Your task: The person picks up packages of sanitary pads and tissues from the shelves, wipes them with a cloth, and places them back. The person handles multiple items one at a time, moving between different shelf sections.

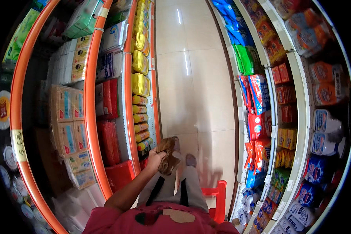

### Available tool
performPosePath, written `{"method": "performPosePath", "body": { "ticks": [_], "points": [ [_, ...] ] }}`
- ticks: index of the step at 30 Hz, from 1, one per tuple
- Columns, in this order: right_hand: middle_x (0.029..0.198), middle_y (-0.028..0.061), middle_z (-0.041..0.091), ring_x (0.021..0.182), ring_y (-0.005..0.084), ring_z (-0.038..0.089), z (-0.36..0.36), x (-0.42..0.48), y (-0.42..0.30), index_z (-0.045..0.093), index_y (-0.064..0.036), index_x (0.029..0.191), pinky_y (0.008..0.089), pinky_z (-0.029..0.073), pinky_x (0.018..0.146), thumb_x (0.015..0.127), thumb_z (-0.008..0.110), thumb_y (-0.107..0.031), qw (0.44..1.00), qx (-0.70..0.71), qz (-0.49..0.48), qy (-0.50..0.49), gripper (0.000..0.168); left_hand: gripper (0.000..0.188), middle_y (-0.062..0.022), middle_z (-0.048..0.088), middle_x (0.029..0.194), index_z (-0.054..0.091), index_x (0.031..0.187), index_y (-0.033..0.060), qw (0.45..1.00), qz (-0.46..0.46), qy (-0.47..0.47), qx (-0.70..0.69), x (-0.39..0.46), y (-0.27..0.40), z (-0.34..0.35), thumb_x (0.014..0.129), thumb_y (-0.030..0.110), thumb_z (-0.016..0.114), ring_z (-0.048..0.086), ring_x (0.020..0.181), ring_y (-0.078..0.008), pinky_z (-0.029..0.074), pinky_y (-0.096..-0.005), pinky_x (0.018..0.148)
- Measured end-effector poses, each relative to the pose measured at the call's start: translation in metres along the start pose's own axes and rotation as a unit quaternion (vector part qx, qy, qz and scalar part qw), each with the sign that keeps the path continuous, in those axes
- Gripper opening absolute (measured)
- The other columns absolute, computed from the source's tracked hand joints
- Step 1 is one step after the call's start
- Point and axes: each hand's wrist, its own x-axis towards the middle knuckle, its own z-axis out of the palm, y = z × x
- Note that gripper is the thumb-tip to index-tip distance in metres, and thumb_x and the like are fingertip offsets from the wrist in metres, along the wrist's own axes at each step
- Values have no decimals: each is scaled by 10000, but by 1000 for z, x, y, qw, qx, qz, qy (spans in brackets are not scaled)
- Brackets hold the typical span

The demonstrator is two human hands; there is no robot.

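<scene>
My left hand is closed around a bunched brown cloth, held in front of my legs. The cloth looks crumpled, and part of it hangs below my fingers toward my thigh. Close by on the left, yellow bottles lie or stand in a row on a low shelf. My right hand is out of view. Ahead of me a tiled aisle floor runs between two shelf units.
Orange shelf rails border the left, with wrapped tissue packs and red packages behind them. Detergent bags and small boxes fill the right shelves. A red plastic stool stands by my right leg.
</scene>
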Motion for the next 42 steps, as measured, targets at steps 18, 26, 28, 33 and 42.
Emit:
{"method": "performPosePath", "body": {
  "ticks": [18,26,28,33,42],
  "points": [
    [801,79,576,782,229,517,-136,225,-115,567,-77,766,402,398,667,708,507,-230,998,-16,-50,-36,175,347,-72,547,879,498,977,-28,986,-90,141,17,129,92,33,633,-7,457,531,765,-164,431,-270,684],
    [775,83,578,752,226,525,-191,282,-131,563,-66,746,393,404,650,710,514,-222,991,-70,-77,-79,168,343,-76,565,879,506,985,-27,984,-106,142,-19,153,99,72,646,23,517,543,755,-157,443,-265,676],
    [768,84,579,745,225,527,-205,295,-139,562,-63,741,391,405,646,710,516,-219,988,-87,-95,-80,166,330,-72,564,854,512,980,-14,987,-73,140,-42,153,100,77,655,41,522,539,740,-150,445,-267,655],
    [752,87,580,726,223,531,-244,330,-155,560,-56,729,385,409,636,711,520,-214,975,-138,-151,-84,164,321,-67,572,853,527,957,-23,984,-34,173,10,153,91,66,655,82,522,534,769,-142,424,-266,695],
    [722,92,582,692,220,539,-275,349,-154,556,-43,707,375,416,618,713,528,-204,949,-224,-205,-87,163,315,-55,569,834,516,965,-25,957,42,246,-151,155,49,21,654,22,498,534,730,-141,426,-256,679]
  ]
}}
